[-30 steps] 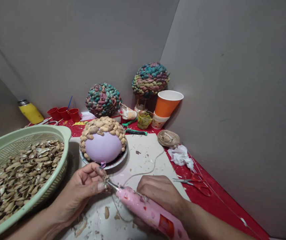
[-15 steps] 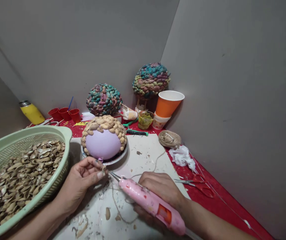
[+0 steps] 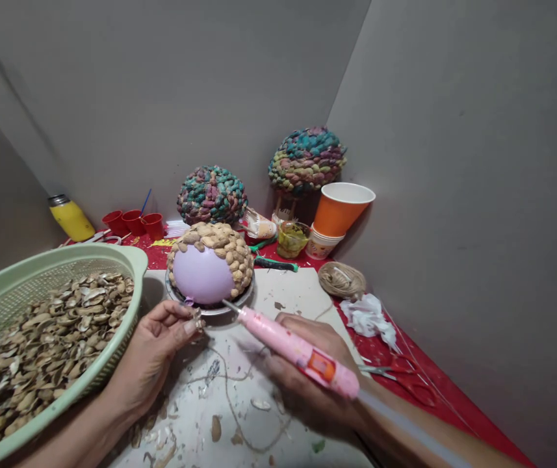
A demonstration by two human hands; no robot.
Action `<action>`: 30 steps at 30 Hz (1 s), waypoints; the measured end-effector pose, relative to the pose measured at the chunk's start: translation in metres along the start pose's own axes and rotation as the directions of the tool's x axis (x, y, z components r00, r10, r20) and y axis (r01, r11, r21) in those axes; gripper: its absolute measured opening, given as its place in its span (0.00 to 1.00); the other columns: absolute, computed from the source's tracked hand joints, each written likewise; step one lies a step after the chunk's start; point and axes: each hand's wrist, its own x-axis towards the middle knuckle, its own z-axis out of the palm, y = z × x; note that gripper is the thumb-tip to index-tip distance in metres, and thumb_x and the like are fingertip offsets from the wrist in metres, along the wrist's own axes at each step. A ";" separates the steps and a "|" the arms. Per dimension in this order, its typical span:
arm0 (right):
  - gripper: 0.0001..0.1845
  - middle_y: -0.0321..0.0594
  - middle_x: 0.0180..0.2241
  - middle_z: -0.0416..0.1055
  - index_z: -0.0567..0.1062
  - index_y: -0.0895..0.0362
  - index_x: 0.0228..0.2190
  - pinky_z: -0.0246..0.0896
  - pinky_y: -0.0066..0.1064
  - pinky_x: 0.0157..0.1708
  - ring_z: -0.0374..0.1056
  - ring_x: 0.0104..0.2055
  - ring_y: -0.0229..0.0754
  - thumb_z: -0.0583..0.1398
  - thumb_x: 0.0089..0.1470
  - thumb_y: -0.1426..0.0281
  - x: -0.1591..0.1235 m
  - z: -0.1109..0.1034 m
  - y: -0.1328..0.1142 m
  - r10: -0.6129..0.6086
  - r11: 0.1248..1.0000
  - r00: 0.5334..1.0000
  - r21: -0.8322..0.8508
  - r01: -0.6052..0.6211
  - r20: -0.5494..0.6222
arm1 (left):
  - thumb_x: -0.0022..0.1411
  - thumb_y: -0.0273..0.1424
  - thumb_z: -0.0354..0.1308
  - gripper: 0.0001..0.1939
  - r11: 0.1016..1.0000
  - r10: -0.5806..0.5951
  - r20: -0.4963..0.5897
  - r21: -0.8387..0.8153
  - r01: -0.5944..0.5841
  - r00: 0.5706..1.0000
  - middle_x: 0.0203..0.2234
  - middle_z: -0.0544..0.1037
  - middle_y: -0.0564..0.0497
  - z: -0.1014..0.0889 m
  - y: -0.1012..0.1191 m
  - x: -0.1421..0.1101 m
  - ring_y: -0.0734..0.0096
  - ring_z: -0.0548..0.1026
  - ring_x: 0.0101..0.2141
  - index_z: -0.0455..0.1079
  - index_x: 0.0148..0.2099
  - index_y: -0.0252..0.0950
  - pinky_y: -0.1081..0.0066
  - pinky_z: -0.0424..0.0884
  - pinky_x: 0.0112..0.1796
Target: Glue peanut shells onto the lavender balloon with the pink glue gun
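Between the thumb and fingers of my left hand is a small peanut shell, its inside turned toward the right. My right hand grips a pink hot glue gun, with a clear glue stick trailing from its back end. The gun's metal nozzle points up and left, close to a lilac balloon. Peanut shells cover the balloon's top and right side, leaving its front bare. It rests in a shallow dish just beyond my hands.
A green basket full of peanut shells stands at left. Behind are two painted shell-covered balls, red cups, a yellow bottle and an orange cup. Twine, white plastic and scissors lie at right.
The glue gun's nozzle has drawn away from the peanut shell in my left hand and swung up toward the balloon. The view has shifted slightly left.
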 end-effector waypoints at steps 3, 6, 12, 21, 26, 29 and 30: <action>0.16 0.35 0.19 0.64 0.63 0.55 0.22 0.53 0.28 0.20 0.60 0.20 0.36 0.57 0.59 0.63 -0.007 0.011 0.004 -0.171 0.985 0.985 -0.006 0.172 0.037 | 0.52 0.27 0.69 0.09 1.000 -0.027 0.023 -0.002 0.027 0.999 0.29 0.78 0.55 0.001 -0.001 -0.003 0.77 0.75 0.30 0.71 0.35 0.36 0.76 0.73 0.37; 0.15 0.34 0.18 0.63 0.64 0.55 0.23 0.50 0.27 0.18 0.60 0.19 0.36 0.57 0.59 0.63 -0.011 0.019 0.011 -0.281 0.959 0.960 -0.037 0.281 0.013 | 0.52 0.26 0.69 0.09 0.998 -0.062 0.045 -0.002 0.062 0.997 0.29 0.78 0.55 0.002 -0.002 -0.005 0.77 0.75 0.30 0.71 0.35 0.36 0.76 0.73 0.37; 0.15 0.33 0.18 0.63 0.63 0.55 0.23 0.50 0.27 0.20 0.59 0.20 0.35 0.57 0.60 0.64 -0.014 0.023 0.016 -0.260 0.966 0.966 -0.012 0.260 0.018 | 0.53 0.25 0.68 0.09 0.991 -0.122 0.098 -0.038 0.127 0.988 0.30 0.77 0.54 0.003 -0.002 -0.007 0.77 0.75 0.30 0.71 0.36 0.36 0.76 0.73 0.37; 0.12 0.34 0.19 0.64 0.63 0.55 0.24 0.52 0.26 0.20 0.61 0.20 0.36 0.58 0.57 0.66 -0.015 0.023 0.016 -0.238 0.971 0.970 0.005 0.238 0.036 | 0.54 0.23 0.67 0.09 0.977 -0.180 0.180 -0.082 0.197 0.967 0.31 0.77 0.53 0.003 -0.002 -0.010 0.75 0.75 0.32 0.71 0.37 0.35 0.73 0.74 0.39; 0.13 0.34 0.19 0.64 0.64 0.55 0.25 0.52 0.26 0.20 0.61 0.20 0.36 0.58 0.58 0.64 -0.017 0.024 0.018 -0.239 0.971 0.970 0.012 0.238 0.040 | 0.54 0.24 0.67 0.08 0.971 -0.195 0.173 -0.106 0.215 0.965 0.29 0.76 0.53 0.003 -0.001 -0.010 0.75 0.75 0.31 0.72 0.37 0.35 0.73 0.75 0.38; 0.13 0.34 0.19 0.63 0.63 0.55 0.24 0.51 0.26 0.20 0.60 0.20 0.36 0.59 0.57 0.65 -0.018 0.024 0.018 -0.237 0.972 0.971 0.004 0.237 0.029 | 0.55 0.24 0.67 0.08 0.972 -0.191 0.181 -0.104 0.212 0.965 0.30 0.76 0.53 0.003 -0.002 -0.009 0.76 0.75 0.31 0.72 0.37 0.35 0.72 0.75 0.38; 0.13 0.34 0.19 0.63 0.63 0.55 0.24 0.51 0.26 0.20 0.60 0.20 0.36 0.59 0.57 0.65 -0.018 0.025 0.018 -0.240 0.971 0.970 0.003 0.240 0.027 | 0.55 0.24 0.66 0.08 0.972 -0.191 0.181 -0.101 0.211 0.965 0.30 0.76 0.54 0.002 -0.002 -0.009 0.76 0.75 0.31 0.72 0.37 0.35 0.73 0.75 0.38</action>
